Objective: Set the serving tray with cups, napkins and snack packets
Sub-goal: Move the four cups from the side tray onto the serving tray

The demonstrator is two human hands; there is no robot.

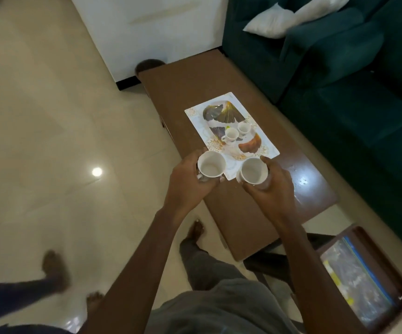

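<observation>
A person stands over a low brown table (231,213), seen from a camera on their head, with both bare arms stretched forward. The left hand (190,182) is wrapped around the side of a white cup (211,164), fingers curled against its wall, mouth facing up and empty. The right hand (271,183) grips a second white cup (253,170) the same way, fingers closed round its far side. Both cups hang just above the near edge of the serving tray (195,112), a white rectangular tray printed with a picture of cups and a croissant, lying flat on the table just beyond the fingers. Whether any real cup already stands on it is hard to tell, since the small cups showing farther along it look like part of the print. No napkins or snack packets can be seen on the tray. The step in hand appears to be bringing the cups to the tray, early in the task. The next move likely calls for lowering each cup upright onto a bare part of the tray ahead of the hands, then letting go. Past the tray the table runs on, with a dark green sofa (340,97) to the right of the hands and pale floor tiles (50,116) to the left.
</observation>
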